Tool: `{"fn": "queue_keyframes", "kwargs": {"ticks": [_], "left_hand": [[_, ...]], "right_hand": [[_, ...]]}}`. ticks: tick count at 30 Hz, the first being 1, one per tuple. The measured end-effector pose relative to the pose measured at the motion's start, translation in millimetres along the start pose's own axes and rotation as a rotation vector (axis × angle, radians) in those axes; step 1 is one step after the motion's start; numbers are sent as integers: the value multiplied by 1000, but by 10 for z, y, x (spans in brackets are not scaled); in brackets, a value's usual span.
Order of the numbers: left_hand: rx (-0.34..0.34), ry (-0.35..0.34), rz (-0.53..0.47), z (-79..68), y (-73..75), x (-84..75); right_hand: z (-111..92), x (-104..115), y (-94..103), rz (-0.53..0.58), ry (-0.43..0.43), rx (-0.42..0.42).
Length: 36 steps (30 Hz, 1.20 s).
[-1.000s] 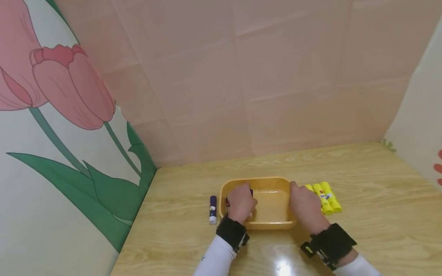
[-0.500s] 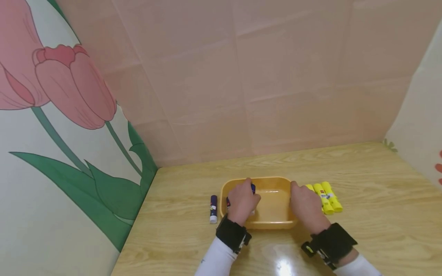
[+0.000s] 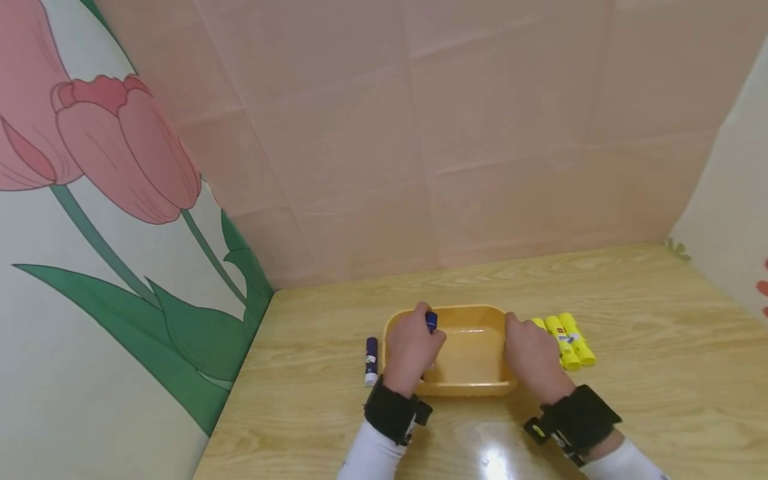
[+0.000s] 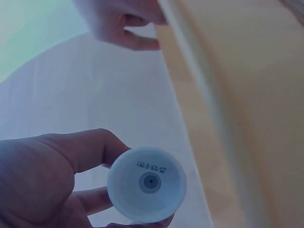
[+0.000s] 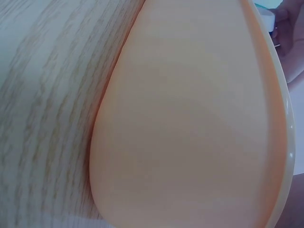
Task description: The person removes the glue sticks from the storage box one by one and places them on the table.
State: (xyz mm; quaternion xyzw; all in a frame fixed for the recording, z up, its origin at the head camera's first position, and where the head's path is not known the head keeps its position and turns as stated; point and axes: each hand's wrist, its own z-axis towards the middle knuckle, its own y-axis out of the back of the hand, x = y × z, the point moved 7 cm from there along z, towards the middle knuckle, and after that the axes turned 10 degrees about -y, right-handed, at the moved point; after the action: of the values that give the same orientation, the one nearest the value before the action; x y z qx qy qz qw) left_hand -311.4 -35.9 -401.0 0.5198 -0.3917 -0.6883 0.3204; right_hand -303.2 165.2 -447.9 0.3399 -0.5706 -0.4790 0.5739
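Note:
My left hand (image 3: 411, 350) grips a dark blue glue stick (image 3: 431, 320) over the left part of a yellow-orange plastic tray (image 3: 471, 385). In the left wrist view the glue stick's round white base (image 4: 147, 185), with a printed date, faces the camera, and fingers curl around it. The right hand (image 3: 533, 353) holds the tray's right rim, thumb and fingers pinching the wall. Filling much of the right wrist view is the tray's wall (image 5: 190, 118); the left hand (image 5: 292, 47) shows beyond its rim. My left hand hides the tray's left end.
Another dark blue glue stick (image 3: 371, 360) with a white base lies on the wood-grain table (image 3: 300, 400) left of the tray. Several yellow glue sticks (image 3: 564, 341) lie side by side just right of the right hand. A pinkish sheet (image 3: 420, 167) covers the wall behind.
My left hand has risen slightly with the blue glue stick; it went a little right, then back left. The right hand stays on the tray's rim, and the tray has not visibly moved.

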Motion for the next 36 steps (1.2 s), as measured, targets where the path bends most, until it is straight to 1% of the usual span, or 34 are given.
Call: {"fn": "queue_keyframes", "kwargs": {"ticks": [4,6,10,14,21,25,31,36], "left_hand": [[-43,-20,-20,-28,111,20],[-51,-22,-26,-47,161,44],[-47,-11,-31,-98,252,100],[-39,5,-25,-145,330,120],[-17,75,-70,-239,474,197],[-25,94,-88,-271,567,276],[-42,130,-108,-294,678,436],[-50,155,-124,-293,720,516]], "right_hand": [[4,1,6,3,5,-9],[2,10,7,6,10,-18],[-15,29,1,4,19,-34],[-25,24,11,3,12,-43],[-23,14,28,10,9,-33],[-22,12,22,0,5,-27],[-24,21,18,-9,3,-25],[-2,9,15,-16,-7,1]]}}
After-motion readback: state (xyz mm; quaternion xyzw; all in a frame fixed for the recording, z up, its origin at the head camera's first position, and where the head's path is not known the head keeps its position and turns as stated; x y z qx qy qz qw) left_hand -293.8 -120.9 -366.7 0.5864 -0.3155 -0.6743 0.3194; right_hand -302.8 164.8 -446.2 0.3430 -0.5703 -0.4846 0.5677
